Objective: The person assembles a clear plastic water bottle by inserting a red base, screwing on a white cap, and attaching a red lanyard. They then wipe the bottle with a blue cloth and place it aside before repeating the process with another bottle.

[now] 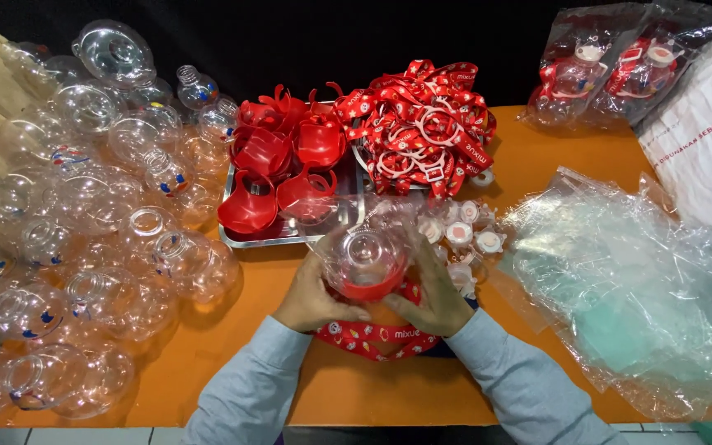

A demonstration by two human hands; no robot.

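Two hands meet at the centre of an orange table (537, 165), seen from above. The left hand (311, 297) and the right hand (437, 301) each wrap curled fingers around a clear round bottle (366, 257) with a red base, gripping it from either side. A red printed strap (372, 336) lies under the hands, at six o'clock from the bottle. At twelve o'clock sits a metal tray (290, 233) of red bases, with a heap of red straps and white rings (422, 124) at one o'clock. White caps (463, 235) lie at two o'clock, just beside the right hand. Clear empty bottles (100, 214) crowd nine o'clock. Loose plastic bags (628, 288) spread at three o'clock.
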